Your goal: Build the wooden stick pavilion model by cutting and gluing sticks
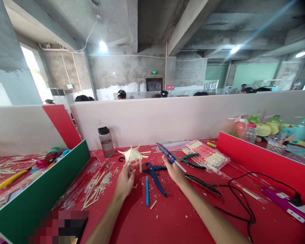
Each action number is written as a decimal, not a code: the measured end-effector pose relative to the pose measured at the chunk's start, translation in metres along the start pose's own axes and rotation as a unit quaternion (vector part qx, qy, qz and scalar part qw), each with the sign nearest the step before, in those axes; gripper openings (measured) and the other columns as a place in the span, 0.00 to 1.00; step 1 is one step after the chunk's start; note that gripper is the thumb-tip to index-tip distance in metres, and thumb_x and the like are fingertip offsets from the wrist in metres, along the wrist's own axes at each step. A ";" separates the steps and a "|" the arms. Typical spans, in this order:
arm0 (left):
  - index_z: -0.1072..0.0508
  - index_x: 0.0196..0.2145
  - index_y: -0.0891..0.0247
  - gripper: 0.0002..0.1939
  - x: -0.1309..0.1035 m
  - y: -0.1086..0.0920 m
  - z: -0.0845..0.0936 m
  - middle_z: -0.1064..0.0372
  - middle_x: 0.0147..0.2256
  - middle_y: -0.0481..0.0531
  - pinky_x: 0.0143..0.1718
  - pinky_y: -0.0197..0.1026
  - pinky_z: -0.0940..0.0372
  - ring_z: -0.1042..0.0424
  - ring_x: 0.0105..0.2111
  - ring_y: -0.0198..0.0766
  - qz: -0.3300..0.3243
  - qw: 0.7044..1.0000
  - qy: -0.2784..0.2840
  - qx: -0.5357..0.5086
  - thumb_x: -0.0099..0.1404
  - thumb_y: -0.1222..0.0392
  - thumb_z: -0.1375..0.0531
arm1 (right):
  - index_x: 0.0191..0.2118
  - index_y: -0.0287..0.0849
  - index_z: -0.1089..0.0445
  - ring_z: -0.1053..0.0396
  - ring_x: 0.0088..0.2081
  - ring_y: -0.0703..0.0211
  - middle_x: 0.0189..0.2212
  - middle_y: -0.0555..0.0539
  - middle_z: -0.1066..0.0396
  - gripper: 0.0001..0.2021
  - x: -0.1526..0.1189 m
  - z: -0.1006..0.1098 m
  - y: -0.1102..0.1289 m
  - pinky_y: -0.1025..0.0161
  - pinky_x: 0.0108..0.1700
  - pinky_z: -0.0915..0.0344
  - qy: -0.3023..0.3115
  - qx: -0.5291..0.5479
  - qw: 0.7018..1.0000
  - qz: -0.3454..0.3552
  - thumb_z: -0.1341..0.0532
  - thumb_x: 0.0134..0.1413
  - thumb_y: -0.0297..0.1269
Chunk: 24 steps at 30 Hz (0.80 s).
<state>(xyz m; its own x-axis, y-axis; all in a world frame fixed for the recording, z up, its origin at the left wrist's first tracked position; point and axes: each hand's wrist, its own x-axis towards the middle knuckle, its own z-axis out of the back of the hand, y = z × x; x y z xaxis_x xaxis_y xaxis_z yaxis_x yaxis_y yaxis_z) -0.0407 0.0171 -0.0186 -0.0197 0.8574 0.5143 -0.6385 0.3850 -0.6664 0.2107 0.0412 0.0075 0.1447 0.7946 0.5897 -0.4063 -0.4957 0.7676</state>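
Observation:
A small pavilion model [133, 155] made of pale wooden sticks, with a pointed roof and upturned corners, stands on the red table. My left hand [125, 178] is closed at its near left side, fingers pinched on a lower part that they partly hide. In my right hand [174, 168] is a blue glue gun [168, 155], its nozzle tilted up and left, with a clear glue stick [180, 166] out of its back end. Between my hands lie a blue cutter tool [156, 179] with spread handles and a blue pen [147, 190].
Green-handled pliers [193, 160] and packed sticks [205, 154] lie at right. A black cable [237, 193] loops to a purple power strip [287, 203]. Loose sticks and offcuts [98, 188] lie at left beside a green divider [45, 193]. A water bottle [106, 142] stands behind.

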 end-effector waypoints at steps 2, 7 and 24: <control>0.35 0.31 0.61 0.09 0.000 0.000 0.000 0.35 0.30 0.49 0.32 0.39 0.41 0.34 0.28 0.38 -0.002 1.000 -0.001 0.001 0.67 0.57 0.49 | 0.35 0.44 0.32 0.30 0.31 0.50 0.24 0.47 0.31 0.26 0.006 0.006 -0.004 0.57 0.39 0.34 -0.020 -0.014 1.000 -0.001 0.49 0.60 0.64; 0.36 0.30 0.61 0.08 0.001 0.002 -0.001 0.36 0.31 0.49 0.34 0.39 0.41 0.34 0.29 0.38 -0.008 1.000 -0.002 0.002 0.66 0.59 0.49 | 0.35 0.43 0.29 0.29 0.29 0.49 0.23 0.46 0.29 0.27 0.009 0.013 -0.013 0.57 0.36 0.34 0.092 -0.065 0.992 -0.049 0.49 0.60 0.63; 0.36 0.30 0.60 0.09 0.001 0.000 0.000 0.35 0.29 0.48 0.34 0.39 0.41 0.34 0.29 0.39 -0.003 1.000 0.010 0.002 0.67 0.57 0.49 | 0.41 0.41 0.24 0.28 0.35 0.54 0.36 0.43 0.24 0.31 0.002 0.029 -0.003 0.57 0.43 0.33 0.384 0.222 0.896 -0.031 0.43 0.55 0.68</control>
<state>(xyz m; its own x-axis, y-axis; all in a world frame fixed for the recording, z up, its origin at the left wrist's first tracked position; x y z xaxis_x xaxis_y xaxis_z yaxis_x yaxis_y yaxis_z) -0.0409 0.0176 -0.0181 -0.0007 0.8620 0.5068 -0.6418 0.3883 -0.6613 0.2381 0.0340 0.0135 -0.5774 0.7482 0.3267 0.0048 -0.3970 0.9178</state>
